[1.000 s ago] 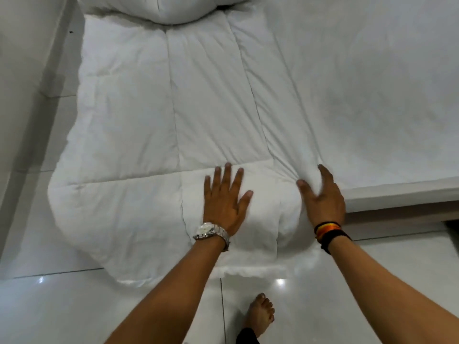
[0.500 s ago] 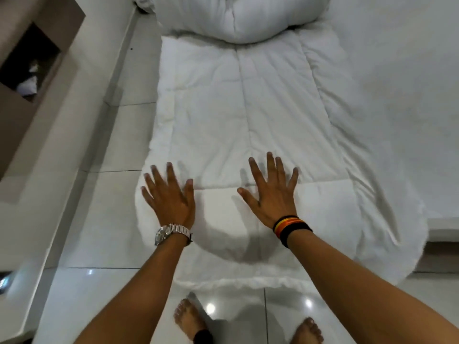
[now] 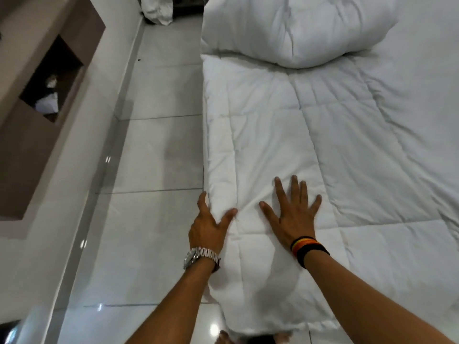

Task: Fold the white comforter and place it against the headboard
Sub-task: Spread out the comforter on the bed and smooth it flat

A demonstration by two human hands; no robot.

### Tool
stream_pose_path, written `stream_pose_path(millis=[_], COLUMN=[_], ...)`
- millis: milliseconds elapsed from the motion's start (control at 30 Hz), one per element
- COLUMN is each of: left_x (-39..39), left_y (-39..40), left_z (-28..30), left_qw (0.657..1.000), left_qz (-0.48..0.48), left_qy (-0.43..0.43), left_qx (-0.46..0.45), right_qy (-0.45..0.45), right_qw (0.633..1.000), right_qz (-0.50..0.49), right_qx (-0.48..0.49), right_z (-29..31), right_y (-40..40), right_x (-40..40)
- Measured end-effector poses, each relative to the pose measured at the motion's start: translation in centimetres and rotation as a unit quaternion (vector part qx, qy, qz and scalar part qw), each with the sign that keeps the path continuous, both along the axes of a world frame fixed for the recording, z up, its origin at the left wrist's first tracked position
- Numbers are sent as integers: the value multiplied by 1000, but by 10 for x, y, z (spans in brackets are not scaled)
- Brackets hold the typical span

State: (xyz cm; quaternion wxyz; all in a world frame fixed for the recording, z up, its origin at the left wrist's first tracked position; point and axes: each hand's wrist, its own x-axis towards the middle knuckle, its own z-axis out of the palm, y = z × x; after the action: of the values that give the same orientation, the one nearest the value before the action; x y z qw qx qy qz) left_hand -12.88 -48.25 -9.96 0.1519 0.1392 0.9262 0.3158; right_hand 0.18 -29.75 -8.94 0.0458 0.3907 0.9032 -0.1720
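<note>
The white quilted comforter (image 3: 310,135) lies as a long folded strip along the bed's left side, its near end hanging over the foot of the bed toward the floor. A bulky bunched part of it (image 3: 293,28) is piled at the far end. My left hand (image 3: 210,227), with a silver watch, cups the comforter's left edge, thumb on top and fingers down the side. My right hand (image 3: 293,214), wearing striped wristbands, presses flat on the comforter with fingers spread.
A glossy white tiled floor (image 3: 154,157) runs along the bed's left side. A brown wall unit with an open niche (image 3: 49,78) stands at far left. Crumpled white linen (image 3: 159,11) lies on the floor at the top. The bed sheet (image 3: 427,70) extends right.
Both hands have slid left across the comforter. My left hand went from flat on top to cupping the left edge, and my view has shifted left and forward.
</note>
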Motion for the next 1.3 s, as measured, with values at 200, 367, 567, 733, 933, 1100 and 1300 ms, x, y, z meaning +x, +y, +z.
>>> stream_pose_path(millis=[200, 367, 567, 733, 933, 1100, 1300], left_x=[-118, -206, -260, -300, -351, -390, -496], left_y=[73, 159, 227, 279, 248, 268, 366], left_z=[7, 26, 15, 12, -14, 16, 110], left_qw=[986, 981, 965, 947, 955, 976, 970], left_qz=[67, 40, 80, 58, -20, -85, -166], left_qy=[-80, -132, -174, -173, -161, -131, 61], left_qx=[134, 134, 179, 264, 250, 153, 166], right_qy=[20, 55, 21, 30, -44, -19, 130], right_qw=[999, 996, 994, 981, 978, 967, 943], right_qz=[-48, -58, -104, -183, -185, -251, -299], right_qx=[8, 27, 23, 53, 90, 44, 61], right_z=[-11, -8, -13, -21, -42, -12, 67], right_y=[21, 48, 70, 73, 65, 98, 216], right_x=[-75, -137, -188, -222, -280, -336, -452])
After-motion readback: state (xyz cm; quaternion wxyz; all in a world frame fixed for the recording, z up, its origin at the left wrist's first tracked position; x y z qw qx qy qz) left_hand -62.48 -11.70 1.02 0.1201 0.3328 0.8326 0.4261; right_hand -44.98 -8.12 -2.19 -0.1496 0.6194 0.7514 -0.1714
